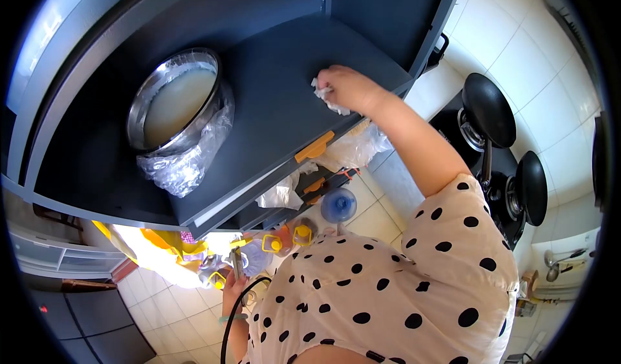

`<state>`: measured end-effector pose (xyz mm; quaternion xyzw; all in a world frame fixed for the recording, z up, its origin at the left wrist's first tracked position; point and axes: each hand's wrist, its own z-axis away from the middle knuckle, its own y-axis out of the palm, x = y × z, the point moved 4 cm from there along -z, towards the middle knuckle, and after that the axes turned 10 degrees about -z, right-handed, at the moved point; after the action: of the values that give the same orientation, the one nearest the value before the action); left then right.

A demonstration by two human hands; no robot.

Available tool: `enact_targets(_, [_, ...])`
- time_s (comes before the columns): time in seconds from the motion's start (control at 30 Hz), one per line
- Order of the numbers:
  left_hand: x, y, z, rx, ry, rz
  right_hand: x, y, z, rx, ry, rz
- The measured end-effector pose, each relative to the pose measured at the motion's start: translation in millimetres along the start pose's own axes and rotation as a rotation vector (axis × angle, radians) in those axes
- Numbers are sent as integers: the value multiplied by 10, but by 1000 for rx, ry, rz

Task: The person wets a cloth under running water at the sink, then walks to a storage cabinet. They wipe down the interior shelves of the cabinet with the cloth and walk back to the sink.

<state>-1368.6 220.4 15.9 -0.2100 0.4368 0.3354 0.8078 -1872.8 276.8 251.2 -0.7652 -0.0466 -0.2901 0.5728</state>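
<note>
My right hand (pixel 346 89) is closed around a crumpled white tissue (pixel 321 92), pressed against the dark grey shelf (pixel 278 73) of a cabinet. To its left on that shelf stands a metal bowl (pixel 136 121) with cloudy, pale liquid inside. Crumpled clear plastic wrap (pixel 187 163) clings around the bowl's lower side. Down low on the left, my left hand (pixel 233 293) has its fingers closed around a narrow greyish thing (pixel 237 260) whose kind I cannot make out. A black cable (pixel 228 325) curves beside that hand.
Below the shelf, drawers with orange handles (pixel 315 146) stand partly open, plastic bags sticking out. Yellow-capped bottles (pixel 275 243) and a blue water jug (pixel 339 205) are on the tiled floor. Two black pans (pixel 490 110) sit on the gas stove at right.
</note>
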Motion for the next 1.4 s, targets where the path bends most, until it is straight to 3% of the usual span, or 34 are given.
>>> enact_targets(0.13, [120,-52,-31,-7,-18,63,-336,-197,-57,-120,159,123])
enact_targets(0.23, [101,-41,4,-38,-20,47,-214,-131,-28,-267,155,324])
enact_targets(0.3, [101,-18,25,-41,-16,26,98,40,-18,-201,23,188])
enact_targets(0.33, [95,-15,17,-41,-12,13,294,169,-13,-183,-182,134])
enact_targets(0.37, [104,-22,4,-43,-26,5,438,366,-65,-77,-309,73])
enact_targets(0.47, [177,-47,-43,-56,-94,-18,1075,707,56,-39,-613,-137])
enact_targets(0.5, [168,-48,-57,-51,-89,-13,1188,767,87,73,-666,-73])
enact_targets(0.63, [188,-72,-79,-38,-70,20,856,609,16,58,-731,-108])
enact_targets(0.87, [86,3,51,-104,-50,54,-1143,-301,-549,-191,80,407])
enact_targets(0.93, [88,19,67,-123,-59,75,-1317,-508,-616,-251,294,382])
enact_targets(1.03, [-21,123,102,-131,-42,84,-1923,-222,-1235,-358,555,360])
enact_targets(1.1, [130,68,60,-147,-55,82,-1346,-22,-1360,-138,262,469])
enact_targets(1.17, [224,78,11,-169,-82,100,-865,208,-1358,-68,-198,230])
enact_targets(1.27, [162,174,10,-174,-84,103,-879,261,-1369,-102,-346,49])
enact_targets(1.3, [152,196,14,-171,-91,91,-1044,158,-1363,-104,-182,15])
enact_targets(1.33, [127,229,19,-185,-93,93,-1125,-35,-1312,-93,-198,236])
enact_targets(1.37, [92,255,29,-200,-93,94,-1384,-179,-1358,-140,48,-115])
enact_targets(1.4, [67,285,19,-215,-89,98,-1469,-283,-1359,-156,-76,325])
